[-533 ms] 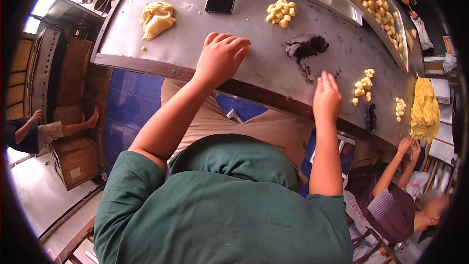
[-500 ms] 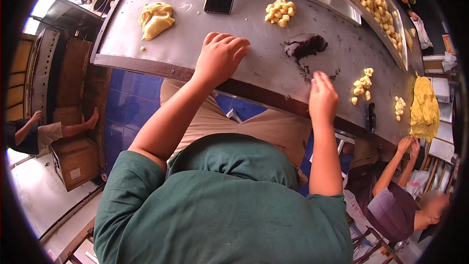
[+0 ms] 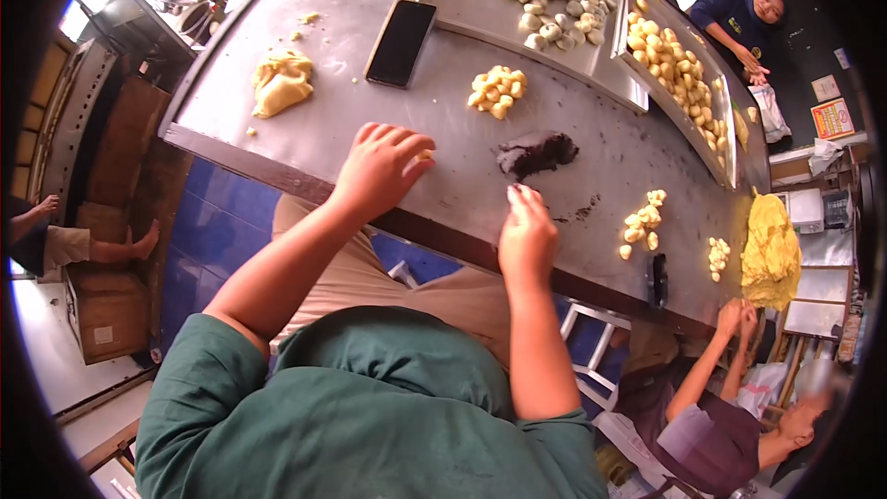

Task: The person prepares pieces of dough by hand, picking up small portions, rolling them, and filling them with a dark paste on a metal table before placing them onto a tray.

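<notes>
My left hand [image 3: 383, 169] is curled low over the front part of the metal table, a small pale yellow piece of dough [image 3: 422, 157] showing between thumb and fingers. My right hand [image 3: 529, 238] has its fingers pressed together, with a bit of dark stuff at the fingertips. Just beyond them lies a lump of dark paste [image 3: 538, 155], and dark crumbs [image 3: 584, 210] are smeared to its right. A cluster of small yellow dough balls [image 3: 497, 91] sits behind the paste. Far left rests a larger, smooth lump of yellow dough [image 3: 283, 83].
A black phone [image 3: 401, 43] lies near a tray of greyish balls [image 3: 545, 34]. Beside it stands a tray of yellow balls [image 3: 679, 69]. On the right are small dough pieces [image 3: 644, 222], a black-handled tool [image 3: 657, 281] and a big yellow dough mass [image 3: 771, 249], where a co-worker's hands [image 3: 736, 319] work.
The whole view has shifted, so the table's things sit lower and further left. My right hand has moved left over the table, its fingertips now close to the dark paste. My left hand stays curled.
</notes>
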